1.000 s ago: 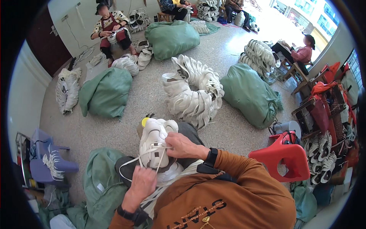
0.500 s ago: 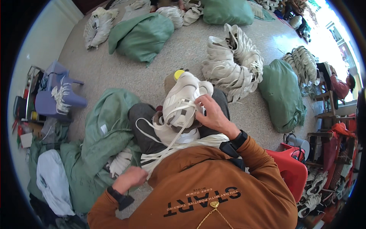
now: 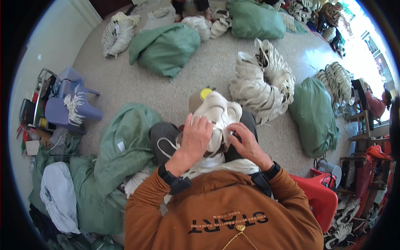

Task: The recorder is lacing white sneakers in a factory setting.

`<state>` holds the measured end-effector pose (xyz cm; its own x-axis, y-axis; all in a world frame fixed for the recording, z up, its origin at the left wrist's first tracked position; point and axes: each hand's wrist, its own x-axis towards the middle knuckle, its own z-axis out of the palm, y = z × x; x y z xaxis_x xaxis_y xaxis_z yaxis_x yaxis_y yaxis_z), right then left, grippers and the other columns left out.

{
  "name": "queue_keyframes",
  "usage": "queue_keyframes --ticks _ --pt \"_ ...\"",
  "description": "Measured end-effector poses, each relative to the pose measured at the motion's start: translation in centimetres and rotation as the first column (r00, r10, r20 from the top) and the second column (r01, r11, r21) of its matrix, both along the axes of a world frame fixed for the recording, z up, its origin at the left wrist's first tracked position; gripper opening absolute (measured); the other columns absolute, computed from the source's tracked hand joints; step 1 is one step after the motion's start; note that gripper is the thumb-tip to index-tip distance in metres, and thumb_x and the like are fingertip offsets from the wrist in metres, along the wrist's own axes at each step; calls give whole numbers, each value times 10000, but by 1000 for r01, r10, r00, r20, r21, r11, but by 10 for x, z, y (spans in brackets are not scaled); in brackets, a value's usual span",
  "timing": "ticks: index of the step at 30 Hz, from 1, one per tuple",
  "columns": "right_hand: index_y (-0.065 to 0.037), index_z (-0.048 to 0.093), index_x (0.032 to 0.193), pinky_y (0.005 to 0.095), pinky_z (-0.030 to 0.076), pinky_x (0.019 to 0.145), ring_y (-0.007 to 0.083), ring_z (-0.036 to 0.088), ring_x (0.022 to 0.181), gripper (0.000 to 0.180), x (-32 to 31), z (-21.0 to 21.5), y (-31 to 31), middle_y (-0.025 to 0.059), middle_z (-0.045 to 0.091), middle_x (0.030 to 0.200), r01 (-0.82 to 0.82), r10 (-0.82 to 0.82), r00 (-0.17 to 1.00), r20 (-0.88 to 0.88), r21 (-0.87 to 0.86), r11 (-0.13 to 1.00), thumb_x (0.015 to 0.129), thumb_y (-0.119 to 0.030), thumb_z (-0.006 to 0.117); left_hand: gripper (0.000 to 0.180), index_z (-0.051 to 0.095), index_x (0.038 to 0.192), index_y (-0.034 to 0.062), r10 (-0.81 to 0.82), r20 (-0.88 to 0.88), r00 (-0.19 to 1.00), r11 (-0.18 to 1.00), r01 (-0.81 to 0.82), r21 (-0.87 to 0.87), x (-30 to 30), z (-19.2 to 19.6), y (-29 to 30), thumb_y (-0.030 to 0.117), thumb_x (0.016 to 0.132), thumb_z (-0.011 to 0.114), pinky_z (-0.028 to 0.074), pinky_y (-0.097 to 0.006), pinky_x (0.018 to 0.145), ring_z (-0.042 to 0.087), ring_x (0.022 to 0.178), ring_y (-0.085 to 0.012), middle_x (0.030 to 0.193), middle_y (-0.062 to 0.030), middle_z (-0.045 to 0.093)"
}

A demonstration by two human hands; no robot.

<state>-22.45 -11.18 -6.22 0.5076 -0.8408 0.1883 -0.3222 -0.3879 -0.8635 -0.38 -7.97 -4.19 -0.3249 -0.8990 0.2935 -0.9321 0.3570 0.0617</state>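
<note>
Both hands close on the same white shoe upper [image 3: 218, 114], which rests on the person's lap just above the knees. Left hand [image 3: 196, 137] lies over the near side of the shoe upper with the fingers curled down onto it, a firm grip with the palm pressed against the white material. Right hand [image 3: 246, 143] pinches the shoe upper's edge from the other side, thumb and fingertips drawn together on it, so this grip is closed too. White laces [image 3: 166, 146] loop out from under the left hand across the dark trousers [image 3: 160, 135]. A yellow cap [image 3: 206, 93] sits at the far tip of the shoe upper. Black wristbands circle both wrists, and the orange sleeves come in from the lower edge.

On the floor [image 3: 200, 71] past the knees stands a curved stack of white shoe uppers [image 3: 262, 79]. Green sacks lie around it: one [image 3: 166, 48] to the far left, one [image 3: 314, 114] to the right, and a slack one [image 3: 121, 146] just beside the left knee. A purple plastic chair [image 3: 68, 104] with white laces draped on it stands near the left wall. A red plastic stool [image 3: 318, 198] is close behind the right elbow. Other people sit well apart at the far edge and at the right.
</note>
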Motion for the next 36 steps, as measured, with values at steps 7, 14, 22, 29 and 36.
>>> queue_keyframes --ticks 7,14,22,29,36 --pt "-16 638 1106 438 514 854 376 602 1014 283 36 9 -13 166 620 1117 -51 50 999 -12 -356 933 833 -53 698 240 636 1055 5 -146 -260 955 989 145 -23 3 14 6 42 825 577 512 -411 854 631 867 -298 895 -124 607" --pt "-4 646 922 297 473 616 142 562 641 154 39 -26 -31 36 574 701 282 -295 921 253 89 955 976 -101 540 259 612 1140 8 42 -440 897 988 29 153 22 52 26 -34 898 530 510 -461 670 638 793 -381 893 -169 597" --pt "-33 615 981 258 455 536 105 575 648 225 -44 0 -57 65 653 847 203 -594 546 590 595 778 1052 -187 466 153 628 1068 -28 112 -596 795 971 38 235 45 13 18 25 952 545 505 -424 730 637 835 -386 909 -193 635" --pt "-25 588 1051 310 467 571 193 598 713 168 -105 -22 -51 115 665 958 144 -708 355 611 712 687 1023 -141 470 137 667 997 -38 173 -639 749 943 62 328 51 -4 7 50 937 580 496 -397 732 635 819 -336 894 -172 637" --pt "-33 591 1170 285 501 698 141 610 829 214 -113 -47 -35 57 652 1001 263 -719 566 404 738 622 1010 -141 500 111 691 936 -20 155 -523 838 972 -35 233 46 1 -17 80 889 683 480 -337 677 620 755 -223 855 -89 630"
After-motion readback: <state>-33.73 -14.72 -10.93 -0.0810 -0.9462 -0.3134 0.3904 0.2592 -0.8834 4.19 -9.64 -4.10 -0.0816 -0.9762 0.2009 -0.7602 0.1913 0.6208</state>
